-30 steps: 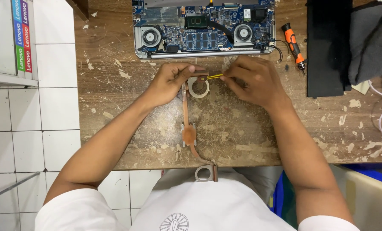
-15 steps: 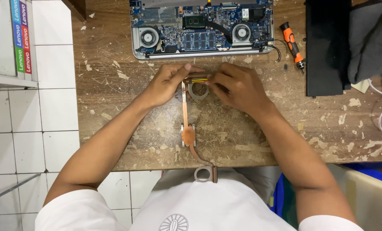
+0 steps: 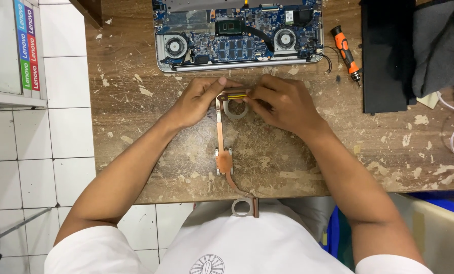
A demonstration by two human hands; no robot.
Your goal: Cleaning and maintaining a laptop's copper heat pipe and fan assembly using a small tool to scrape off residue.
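**Heat pipe out of the laptop, both hands at its far end**

The copper heat pipe (image 3: pixel 220 133) lies on the worn counter (image 3: pixel 389 152), already free of the opened laptop (image 3: pixel 237 35) beyond it. The left hand (image 3: pixel 199 101) and right hand (image 3: pixel 283 104) both pinch its far end, fingers closed around a yellow strip there. Judging by the exposed board, refitting remains undone. An orange screwdriver (image 3: pixel 345 52) rests at far right.

A scarred, paint-flecked wooden worktable (image 3: pixel 135 127) fills the middle of the frame over a white-tiled floor (image 3: pixel 39 152) at the left, with a white shelf edge (image 3: pixel 8 99) at the upper left, evenly lit.
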